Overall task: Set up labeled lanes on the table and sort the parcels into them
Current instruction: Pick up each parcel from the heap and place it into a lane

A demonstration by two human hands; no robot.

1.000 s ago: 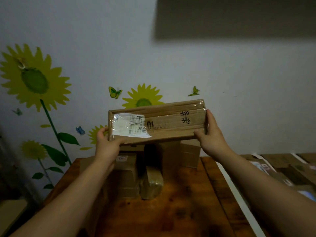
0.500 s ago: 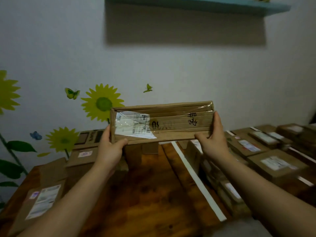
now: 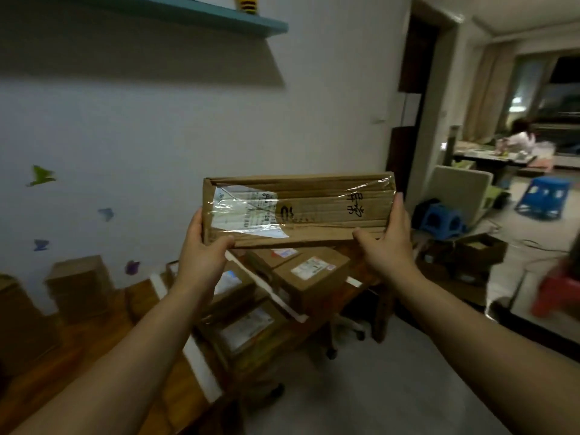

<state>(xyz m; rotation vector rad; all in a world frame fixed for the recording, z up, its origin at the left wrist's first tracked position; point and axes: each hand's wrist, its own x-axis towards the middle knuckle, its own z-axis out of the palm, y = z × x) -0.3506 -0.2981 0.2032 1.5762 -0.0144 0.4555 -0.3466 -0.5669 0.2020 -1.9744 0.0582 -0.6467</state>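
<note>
As it hangs between the two hands, the long flat parcel (image 3: 298, 210) sits level, broad face toward the camera, lifted clear of the desk (image 3: 94, 356). Brown corrugated cardboard, ribbed lengthwise, wrapped in glossy clear tape that wrinkles and catches light. White shipping label (image 3: 248, 211) under the tape near the left hand. Black handwritten marker characters near the right hand, plus a dark scrawl mid-face.

Left hand (image 3: 204, 259): grips the parcel's left end, thumb laid across the lower front corner, fingers behind and hidden. Right hand (image 3: 389, 246): grips the right end, thumb on the lower front edge, fingers straight up along the end wall.

Below the hands: desk of dark reddish wood, glossy grain. White strips (image 3: 201, 368) run across it as dividers. Beside the strips lie boxy cardboard parcels with white labels. The nearest, a squat carton (image 3: 310, 277), lies just under the held parcel, between the two wrists. More plain cartons (image 3: 78, 284) are stacked left of the left hand, against the pale wall.

Above the left hand: teal shelf (image 3: 204, 14). Right of the right hand, on the floor: blue plastic stool (image 3: 439, 221), open brown box (image 3: 480, 252). Edges of the view are soft and blurred.
</note>
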